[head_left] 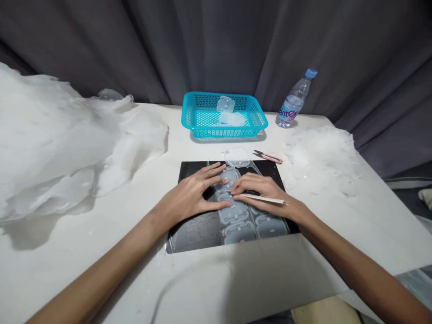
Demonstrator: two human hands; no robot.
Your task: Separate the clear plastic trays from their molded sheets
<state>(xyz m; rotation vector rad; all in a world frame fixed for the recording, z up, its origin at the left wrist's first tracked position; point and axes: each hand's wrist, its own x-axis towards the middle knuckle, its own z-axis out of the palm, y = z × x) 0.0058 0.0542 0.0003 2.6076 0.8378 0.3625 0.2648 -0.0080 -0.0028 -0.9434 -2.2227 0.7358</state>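
A translucent sheet of rounded-square pieces (239,231) lies over a black mat (195,231) on the white table. My left hand (199,191) rests on the sheet's left side, palm down with its fingers spread. My right hand (258,191) is closed around a thin white, pen-like tool (266,198), its tip hidden at the fingertips over the sheet. The fingertips of both hands are close together but apart. Beyond the mat lies a small pair of snips with pink handles (272,158).
A blue basket (224,133) holding several translucent pieces stands behind the mat. A water bottle (293,102) is to its right. Piles of translucent material lie at the left (60,148) and right (326,157). A dark curtain hangs behind the table.
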